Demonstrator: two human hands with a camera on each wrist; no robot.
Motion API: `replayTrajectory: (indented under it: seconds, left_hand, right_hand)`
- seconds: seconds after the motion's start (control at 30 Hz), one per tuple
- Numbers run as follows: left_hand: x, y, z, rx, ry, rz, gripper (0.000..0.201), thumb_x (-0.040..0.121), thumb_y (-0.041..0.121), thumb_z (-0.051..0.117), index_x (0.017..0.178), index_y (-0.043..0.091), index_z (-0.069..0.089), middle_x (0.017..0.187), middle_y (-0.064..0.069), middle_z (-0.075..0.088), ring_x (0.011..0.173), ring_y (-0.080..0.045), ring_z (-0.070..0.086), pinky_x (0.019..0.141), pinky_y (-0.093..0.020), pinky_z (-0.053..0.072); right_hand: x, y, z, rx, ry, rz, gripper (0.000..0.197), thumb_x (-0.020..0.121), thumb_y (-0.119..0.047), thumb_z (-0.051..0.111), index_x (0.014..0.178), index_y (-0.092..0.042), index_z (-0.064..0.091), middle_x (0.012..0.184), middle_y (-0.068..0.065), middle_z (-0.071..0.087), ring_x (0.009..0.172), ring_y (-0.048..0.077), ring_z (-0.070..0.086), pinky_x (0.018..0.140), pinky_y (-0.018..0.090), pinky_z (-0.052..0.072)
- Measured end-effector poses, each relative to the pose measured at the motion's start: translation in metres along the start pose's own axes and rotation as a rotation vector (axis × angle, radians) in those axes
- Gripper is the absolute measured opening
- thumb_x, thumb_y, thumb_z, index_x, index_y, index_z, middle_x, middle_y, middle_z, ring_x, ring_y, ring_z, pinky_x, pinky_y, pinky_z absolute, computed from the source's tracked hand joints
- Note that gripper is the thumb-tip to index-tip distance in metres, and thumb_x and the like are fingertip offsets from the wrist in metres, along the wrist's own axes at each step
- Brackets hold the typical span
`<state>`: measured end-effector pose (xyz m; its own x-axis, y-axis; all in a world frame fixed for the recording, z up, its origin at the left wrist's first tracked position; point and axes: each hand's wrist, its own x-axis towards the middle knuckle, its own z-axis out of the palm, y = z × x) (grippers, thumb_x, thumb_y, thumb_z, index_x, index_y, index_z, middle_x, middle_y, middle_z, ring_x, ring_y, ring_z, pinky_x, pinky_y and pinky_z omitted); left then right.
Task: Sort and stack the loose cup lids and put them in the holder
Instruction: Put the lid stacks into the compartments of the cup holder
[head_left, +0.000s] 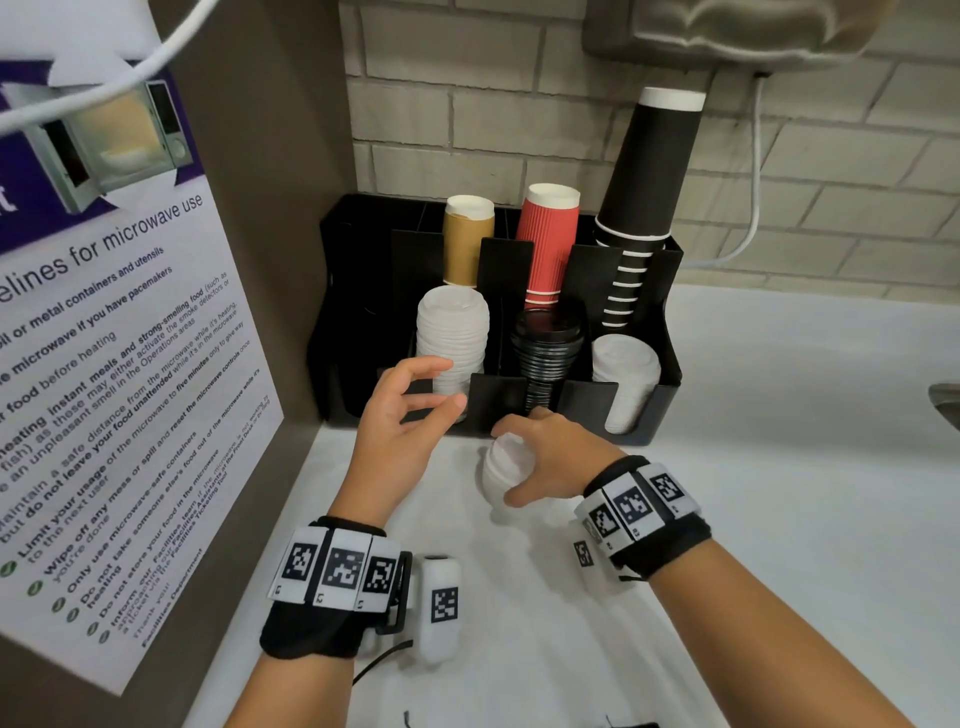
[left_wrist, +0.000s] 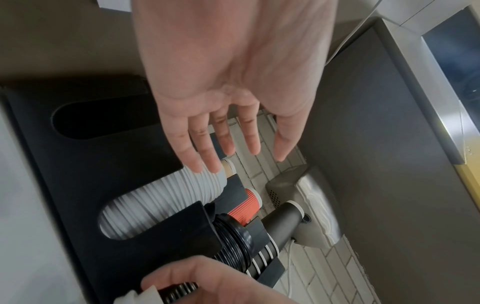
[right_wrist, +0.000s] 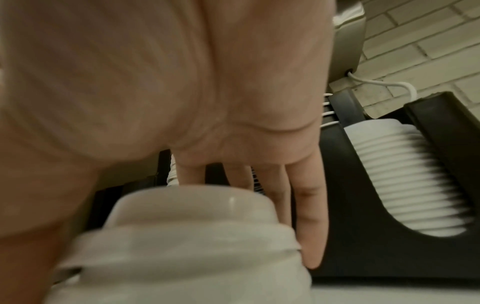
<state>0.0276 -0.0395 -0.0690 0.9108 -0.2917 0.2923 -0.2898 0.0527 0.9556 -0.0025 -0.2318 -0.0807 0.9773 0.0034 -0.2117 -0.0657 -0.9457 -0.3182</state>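
Observation:
A black holder (head_left: 670, 364) stands against the brick wall. Its front slots hold a tall white lid stack (head_left: 452, 343) on the left, black lids (head_left: 545, 348) in the middle and a shorter white lid stack (head_left: 623, 379) on the right. My right hand (head_left: 519, 462) grips a small stack of white lids (head_left: 496, 475) on the white counter just in front of the holder; the right wrist view shows these white lids (right_wrist: 192, 236) under my palm. My left hand (head_left: 441, 387) hovers open and holds nothing, right in front of the tall white stack (left_wrist: 161, 203).
Brown cups (head_left: 467, 239), red cups (head_left: 550, 244) and black cups (head_left: 644, 197) stand upside down in the holder's back row. A panel with a microwave poster (head_left: 104, 364) walls off the left side. A sink edge (head_left: 945, 405) shows at the right. A wall unit (head_left: 727, 31) hangs above.

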Motion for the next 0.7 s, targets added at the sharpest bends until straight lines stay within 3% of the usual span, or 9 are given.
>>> replayTrajectory:
  seconds: [0.13, 0.27, 0.33, 0.43, 0.53, 0.6, 0.7]
  left_hand:
    - [-0.001, -0.002, 0.001, 0.0, -0.004, -0.014, 0.029, 0.089, 0.013, 0.067, 0.113, 0.028, 0.061, 0.123, 0.004, 0.056, 0.097, -0.011, 0.065, 0.086, -0.025, 0.052]
    - [0.001, -0.003, 0.0, 0.004, -0.003, -0.016, 0.03, 0.088, 0.013, 0.068, 0.114, 0.028, 0.061, 0.123, 0.005, 0.056, 0.098, -0.011, 0.065, 0.086, -0.025, 0.051]
    - [0.001, -0.003, 0.0, -0.01, -0.045, -0.037, 0.035, 0.085, 0.017, 0.072, 0.114, 0.032, 0.06, 0.123, 0.008, 0.057, 0.101, -0.012, 0.064, 0.086, -0.025, 0.049]
    - [-0.002, -0.003, 0.004, -0.038, -0.251, -0.103, 0.07, 0.066, 0.033, 0.085, 0.126, 0.045, 0.051, 0.133, 0.016, 0.053, 0.116, -0.009, 0.059, 0.092, -0.026, 0.05]
    - [-0.006, -0.003, 0.013, -0.091, -0.372, -0.105, 0.097, 0.058, 0.037, 0.089, 0.139, 0.05, 0.037, 0.144, 0.01, 0.047, 0.125, -0.011, 0.054, 0.1, -0.033, 0.049]
    - [-0.008, 0.0, 0.018, -0.146, -0.359, -0.078, 0.094, 0.057, 0.036, 0.086, 0.138, 0.05, 0.039, 0.142, 0.008, 0.049, 0.123, -0.014, 0.057, 0.098, -0.039, 0.052]
    - [-0.009, 0.002, 0.017, -0.188, -0.327, -0.028, 0.083, 0.058, 0.031, 0.086, 0.129, 0.049, 0.048, 0.133, 0.01, 0.054, 0.116, -0.015, 0.062, 0.09, -0.04, 0.056]
  right_hand:
    - [0.0, -0.001, 0.001, 0.002, 0.021, -0.007, 0.072, 0.063, -0.038, 0.08, 0.125, -0.032, 0.045, 0.113, 0.001, 0.04, 0.091, 0.025, 0.052, 0.077, 0.034, 0.049]
    - [-0.006, 0.001, -0.012, 0.101, 0.077, -0.002, 0.068, 0.063, -0.036, 0.079, 0.122, -0.033, 0.046, 0.112, 0.0, 0.039, 0.1, 0.026, 0.05, 0.086, 0.039, 0.048]
    - [-0.012, 0.003, -0.022, 0.232, 0.158, -0.039, 0.065, 0.064, -0.032, 0.08, 0.121, -0.033, 0.048, 0.115, 0.0, 0.044, 0.106, 0.021, 0.048, 0.09, 0.033, 0.044]
    - [-0.024, -0.002, -0.034, 0.472, 0.275, -0.145, 0.059, 0.069, -0.024, 0.081, 0.12, -0.034, 0.051, 0.112, -0.004, 0.052, 0.106, 0.011, 0.05, 0.085, 0.021, 0.039]
    - [-0.038, -0.015, -0.04, 0.735, 0.229, -0.237, 0.056, 0.075, -0.021, 0.078, 0.121, -0.041, 0.052, 0.108, -0.006, 0.058, 0.093, 0.002, 0.06, 0.077, 0.014, 0.048]
    - [-0.045, -0.022, -0.04, 0.836, 0.194, -0.263, 0.057, 0.073, -0.027, 0.076, 0.121, -0.045, 0.052, 0.112, -0.004, 0.06, 0.095, 0.006, 0.064, 0.079, 0.019, 0.052]
    - [-0.051, -0.026, -0.038, 0.928, 0.176, -0.277, 0.058, 0.07, -0.032, 0.078, 0.121, -0.044, 0.052, 0.115, -0.001, 0.062, 0.101, 0.013, 0.065, 0.087, 0.03, 0.054]
